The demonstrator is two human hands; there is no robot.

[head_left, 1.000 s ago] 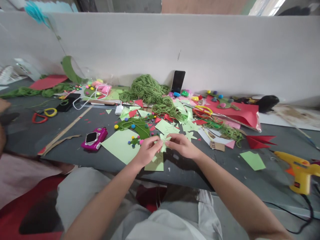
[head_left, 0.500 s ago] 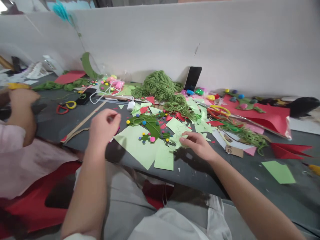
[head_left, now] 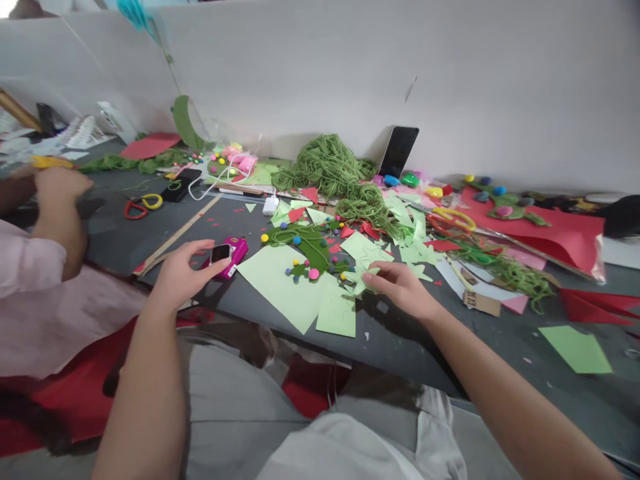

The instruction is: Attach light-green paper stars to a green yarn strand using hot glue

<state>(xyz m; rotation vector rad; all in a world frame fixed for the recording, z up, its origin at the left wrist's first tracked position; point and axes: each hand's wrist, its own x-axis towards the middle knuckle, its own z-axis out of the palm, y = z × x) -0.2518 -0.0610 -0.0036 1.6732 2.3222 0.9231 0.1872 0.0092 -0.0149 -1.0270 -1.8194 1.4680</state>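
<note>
My left hand has its thumb and fingers spread beside a small magenta object with a dark rounded window. The thumb tip overlaps this object's near side; a firm hold does not show. My right hand pinches a light green paper star just above the table. Under and beside the star lie light green paper sheets. Behind them rests a dark green crescent with coloured pom-poms and a strand of yarn. A smaller green piece with a pink pom-pom sits in front of it.
Green yarn is heaped at the back, near a leaning phone. Scissors lie right, red-and-yellow scissors left. Red paper covers the right side. Another person's hand is at far left.
My left hand has lowered and moved left, its closed fingers now spread beside the magenta object, which has come into view. My right hand still pinches the paper star. The view has shifted slightly.
</note>
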